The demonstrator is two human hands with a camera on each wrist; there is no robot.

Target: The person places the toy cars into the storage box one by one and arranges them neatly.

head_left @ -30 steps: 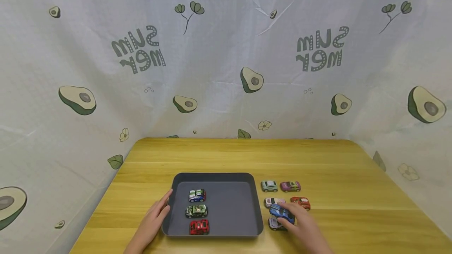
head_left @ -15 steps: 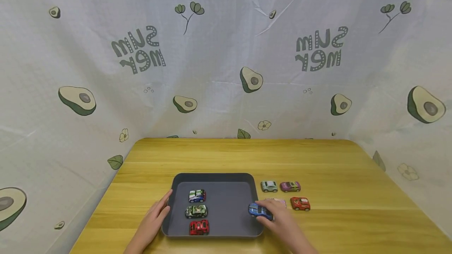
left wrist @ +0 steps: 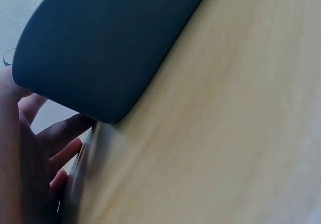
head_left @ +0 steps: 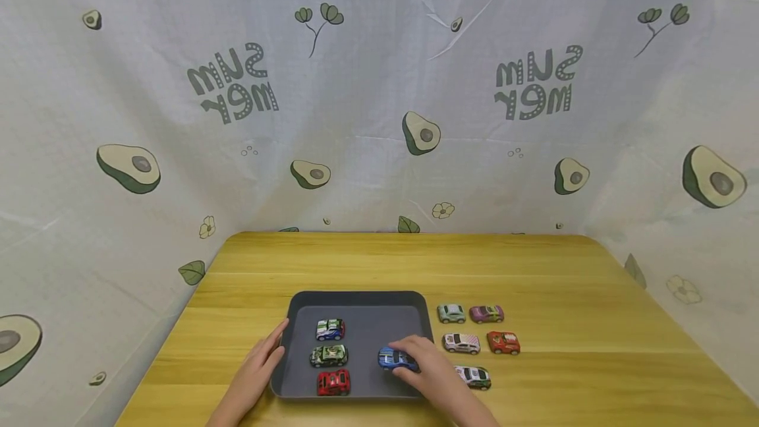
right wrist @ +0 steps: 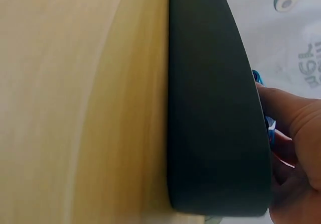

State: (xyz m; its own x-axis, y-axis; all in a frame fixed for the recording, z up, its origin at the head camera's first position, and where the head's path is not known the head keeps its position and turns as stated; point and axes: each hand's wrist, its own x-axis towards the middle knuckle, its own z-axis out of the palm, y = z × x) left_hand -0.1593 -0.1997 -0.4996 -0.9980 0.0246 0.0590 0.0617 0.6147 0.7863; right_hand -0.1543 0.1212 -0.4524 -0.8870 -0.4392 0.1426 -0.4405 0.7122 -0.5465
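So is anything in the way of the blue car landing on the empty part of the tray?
Nothing visible is. The right hand holds the blue car over bare floor of the tray. The green car and the red car sit apart, further left.

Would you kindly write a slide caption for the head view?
Right hand holds a blue toy car over the dark tray; left hand touches its edge.

Nine toy cars (head_left: 331, 329), one dark tray (head_left: 356, 297), one wooden table (head_left: 563, 282), two hands (head_left: 429, 374).

Blue car (head_left: 394, 359), dark grey tray (head_left: 362, 297), avocado-print cloth (head_left: 379, 97).
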